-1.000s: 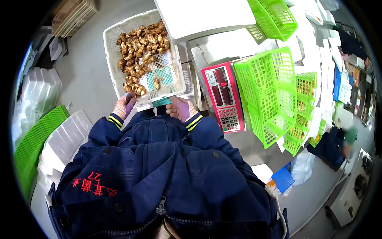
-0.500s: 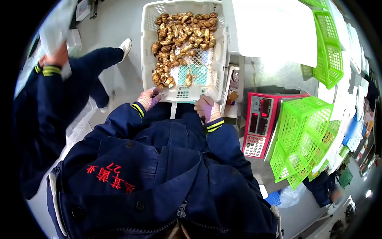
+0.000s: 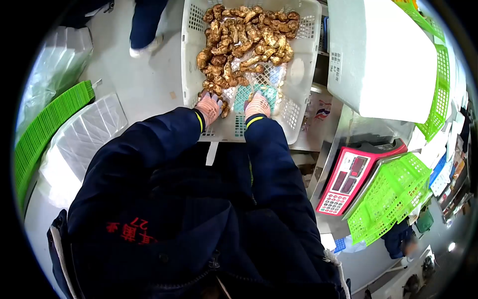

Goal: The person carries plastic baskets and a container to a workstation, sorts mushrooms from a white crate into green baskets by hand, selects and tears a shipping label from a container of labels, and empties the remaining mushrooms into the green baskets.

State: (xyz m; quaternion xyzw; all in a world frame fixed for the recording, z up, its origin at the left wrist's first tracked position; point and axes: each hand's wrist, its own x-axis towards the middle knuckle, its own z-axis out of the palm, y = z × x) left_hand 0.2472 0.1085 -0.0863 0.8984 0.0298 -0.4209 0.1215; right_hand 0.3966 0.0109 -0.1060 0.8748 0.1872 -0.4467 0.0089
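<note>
Two hands now reach inside the white perforated crate [image 3: 304, 65] in the head view, where half a second ago yours are at its near rim. That change puts your fingers among the matsutake-like mushrooms [image 3: 244, 42] rather than on plastic. Your left hand [image 3: 209, 106] is at the crate's near left corner, its fingers curled against the lowest mushrooms of the pile; you cannot tell from here whether it pinches one. Your right hand [image 3: 258, 105] is bent downward over the teal mesh liner [image 3: 241, 95], fingertips partly hidden, so whether it grips anything cannot be told either. The mushrooms fill the crate's far part and run down its left side, leaving liner showing at the near right. To your right, the red digital scale [image 3: 343, 182] stands beside lime-green baskets [image 3: 391, 199], both apart from your hands. Another person's leg [image 3: 148, 22], closer at your left before, shows only beyond the crate's left side
</note>
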